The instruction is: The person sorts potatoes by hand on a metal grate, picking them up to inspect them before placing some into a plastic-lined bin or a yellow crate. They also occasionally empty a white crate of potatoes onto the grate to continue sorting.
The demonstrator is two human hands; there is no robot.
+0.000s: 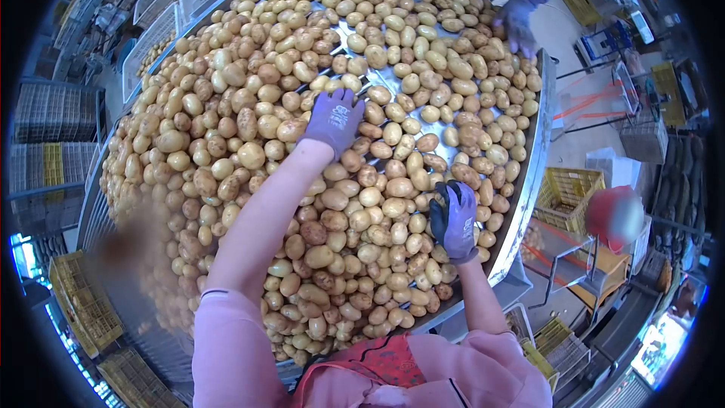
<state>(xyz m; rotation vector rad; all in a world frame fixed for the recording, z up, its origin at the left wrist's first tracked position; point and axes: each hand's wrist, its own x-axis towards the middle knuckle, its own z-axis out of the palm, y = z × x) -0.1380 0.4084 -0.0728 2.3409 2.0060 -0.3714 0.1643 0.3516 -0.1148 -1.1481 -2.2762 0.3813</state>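
A broad heap of potatoes [249, 155] lies on a metal sorting table [521, 215]. My left hand [336, 122], in a purple work glove, rests palm down on the potatoes near the middle. Its fingers lie extended beside a bare patch of metal [384, 79], and I see nothing held in them. Closer to the right rim, my right hand [458, 221] is in a matching glove with a dark palm side. It sits low among the potatoes, fingers slightly bent and thumb side apart; the palm is partly hidden.
A co-worker's gloved hand [517, 26] touches potatoes at the far right corner. Yellow crates [566, 195] stand on the floor to the right, with another yellow crate [84, 302] at left. White crates [162, 0] line the far left side. Something blurred [124, 245] covers the left edge.
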